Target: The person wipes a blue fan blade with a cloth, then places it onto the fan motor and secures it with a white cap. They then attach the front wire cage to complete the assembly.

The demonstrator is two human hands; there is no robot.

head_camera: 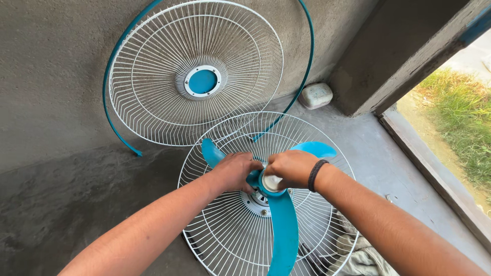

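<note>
A teal three-bladed fan blade (pixel 284 225) sits in the white rear wire guard (pixel 220 240) of a fan lying face-up on the concrete floor. My left hand (pixel 234 171) grips the blade's hub from the left. My right hand (pixel 290 168), a black band on its wrist, is closed over the whitish cap (pixel 271 182) at the hub's centre. The front wire guard (pixel 194 71), white with a teal centre disc, leans against the wall behind. A teal plastic rim ring (pixel 108 97) arcs around it.
A pale stone block (pixel 315 95) lies at the foot of the wall near a concrete pillar (pixel 388 56). A grey cloth (pixel 363 258) lies under the guard at the lower right. A raised ledge (pixel 434 174) borders the floor, with grass (pixel 460 117) beyond.
</note>
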